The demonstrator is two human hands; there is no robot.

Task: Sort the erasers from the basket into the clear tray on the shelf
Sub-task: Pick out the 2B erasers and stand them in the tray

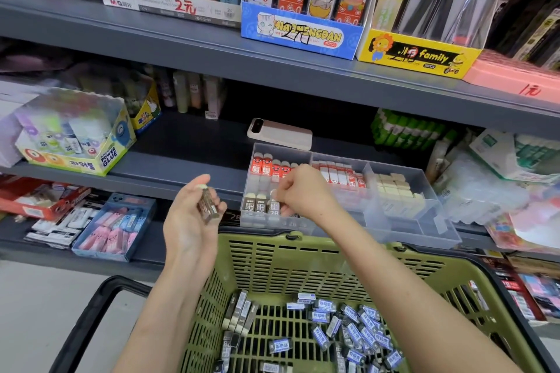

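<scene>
A green plastic basket (303, 257) sits below the shelf, holding several wrapped erasers (351, 330) with blue-and-black and brown sleeves. The clear tray (403, 221) rests on the shelf edge, divided into compartments with red, brown and cream erasers. My left hand (194, 212) is raised left of the tray, fingers curled round a few brown-sleeved erasers (209, 206). My right hand (303, 191) reaches over the tray's left compartment and pinches a brown-sleeved eraser (274, 201) standing in the front row there.
A phone (280, 133) lies on the shelf behind the tray. A glue box (78, 136) stands at the left, green items (406, 130) and packets at the right. Lower shelf holds a blue box of pink erasers (115, 227). The basket's black handle (91, 312) juts left.
</scene>
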